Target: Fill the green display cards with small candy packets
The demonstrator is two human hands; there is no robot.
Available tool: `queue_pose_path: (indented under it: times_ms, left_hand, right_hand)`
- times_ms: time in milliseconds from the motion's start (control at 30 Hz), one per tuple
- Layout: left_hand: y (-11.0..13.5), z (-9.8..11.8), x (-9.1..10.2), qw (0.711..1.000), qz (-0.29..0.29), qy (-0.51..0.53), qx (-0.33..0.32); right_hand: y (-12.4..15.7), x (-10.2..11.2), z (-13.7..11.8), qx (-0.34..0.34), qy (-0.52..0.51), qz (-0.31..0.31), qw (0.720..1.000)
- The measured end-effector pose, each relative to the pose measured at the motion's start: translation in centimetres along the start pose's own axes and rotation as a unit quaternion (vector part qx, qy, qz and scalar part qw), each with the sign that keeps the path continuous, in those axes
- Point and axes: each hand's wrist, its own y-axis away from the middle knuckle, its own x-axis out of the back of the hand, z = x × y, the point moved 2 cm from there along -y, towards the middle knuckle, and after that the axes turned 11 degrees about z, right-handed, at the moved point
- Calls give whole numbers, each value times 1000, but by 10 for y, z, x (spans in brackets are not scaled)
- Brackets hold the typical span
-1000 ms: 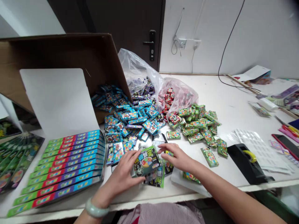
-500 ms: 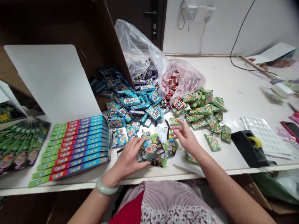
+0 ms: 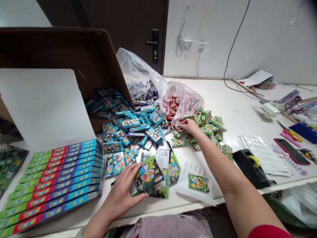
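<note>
My left hand grips a dark green printed packet near the front edge of the white table. More flat green packets lie under and beside it. My right hand reaches far forward, fingers curled down onto small red packs at the mouth of a pink plastic bag. Just to its right sits a heap of small green packs; a pile of blue packs spreads to its left.
A display box of striped packs with a raised white lid stands at the left, a tipped cardboard carton behind it. A black tape dispenser, sticker sheets, a phone and scissors lie right. One green pack rests on paper.
My right hand has left the packet and stretched forward to the red packs by the pink bag. My left hand stays on the dark green packet. The camera shifted.
</note>
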Motion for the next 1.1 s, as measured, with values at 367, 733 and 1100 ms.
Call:
queue_pose_path:
  times_ms: [367,733,1100]
  left_hand:
    - [-10,2,-5,1000,6,23,-4]
    - [-10,3,2,1000,-2,9,2]
    - [-34,11,8,999,-8,4,-39]
  right_hand:
    - [81,9,26,-21,-130,-37,991]
    - [96,8,21,260,77,-20,962]
    - [151,67,-21,388,-51,-109,914]
